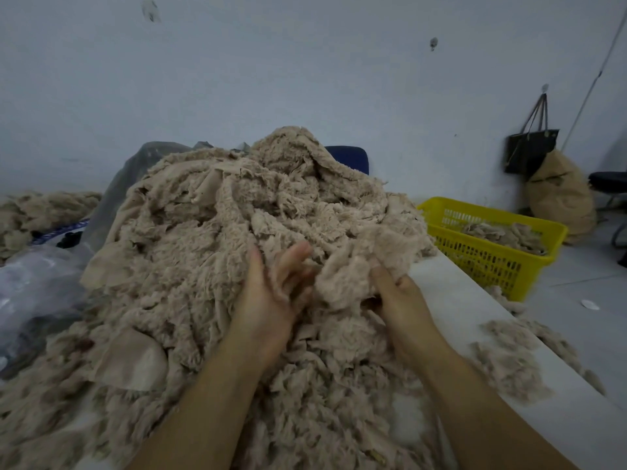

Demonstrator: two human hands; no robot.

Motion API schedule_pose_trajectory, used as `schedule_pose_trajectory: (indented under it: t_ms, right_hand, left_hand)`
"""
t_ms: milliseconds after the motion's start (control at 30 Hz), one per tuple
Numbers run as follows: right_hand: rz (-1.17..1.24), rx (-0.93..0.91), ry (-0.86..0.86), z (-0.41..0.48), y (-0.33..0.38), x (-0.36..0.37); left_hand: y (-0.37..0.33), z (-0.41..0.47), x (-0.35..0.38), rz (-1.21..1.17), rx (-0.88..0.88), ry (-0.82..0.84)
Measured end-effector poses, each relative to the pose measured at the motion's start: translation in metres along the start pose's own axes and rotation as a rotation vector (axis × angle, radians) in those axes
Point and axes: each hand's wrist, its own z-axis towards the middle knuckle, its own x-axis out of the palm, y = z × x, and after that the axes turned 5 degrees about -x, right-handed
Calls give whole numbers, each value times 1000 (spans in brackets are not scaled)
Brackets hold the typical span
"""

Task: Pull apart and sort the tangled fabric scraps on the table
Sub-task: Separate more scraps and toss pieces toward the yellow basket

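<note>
forearms reach over the near table (451, 286). left grip (271, 293) lies open, fingers straight, on the scraps pile (210, 239); right grip (400, 300) clutches a fuzzy clump (353, 273). right, a yellow basket (492, 215) holds scraps; left, a plastic bag (37, 279).

Behind everything, a pale grey-blue wall (305, 79) with a dark smudge (150, 10) high at left. On a hook (545, 87) at right, a black tote bag (529, 150) hung by its straps, touching a stuffed brown sack (559, 195) just below. Beside the sack, part of a black chair (609, 181). Nearer, a yellow slotted basket (488, 256) on the grey floor (593, 266), a small white disc (588, 303) near it. Far back, a blue chair back (353, 157). At left, crumpled clear plastic bags (37, 283). Thin cable (593, 79) slanting up the wall at right.
</note>
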Motion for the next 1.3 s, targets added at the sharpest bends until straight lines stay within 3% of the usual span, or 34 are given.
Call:
schedule_pose_trajectory:
  t_ms: [100,233,367,467,633,733,833,967,1067,1133,1200,1300]
  right_hand:
    - [-205,-106,173,-9,-4,9]
    - [-410,-126,307,-15,-5,12]
    - [-412,-165,348,-16,-4,13]
    - [-395,-187,309,-17,3,11]
    - [-185,-48,178,-15,12,3]
    - [-32,32,108,-12,13,1]
    - [130,99,-10,-8,17,-5]
    - [258,88,-3,-8,17,-3]
    - [282,58,123,-11,16,2]
    - [284,51,177,-13,17,3]
    - [271,60,191,-13,18,1]
    - [278,143,109,-12,20,-1]
  left_hand:
    - [10,-10,19,322,-48,135]
    - [21,-8,22,462,-65,-157]
    - [14,-6,17,278,-37,-293]
    - [9,-7,18,84,-78,-222]
    - [-3,-2,4,-373,-159,-185]
    - [-14,-7,-3,-465,-94,-9]
    - [-15,-4,-13,-528,-29,30]
    - [-6,-9,2,-210,-116,64]
    - [5,-12,13,258,-128,-51]
    - [10,-15,21,508,-76,5]
    - [12,-16,22,598,-90,7]
    - [8,-13,17,541,-130,-91]
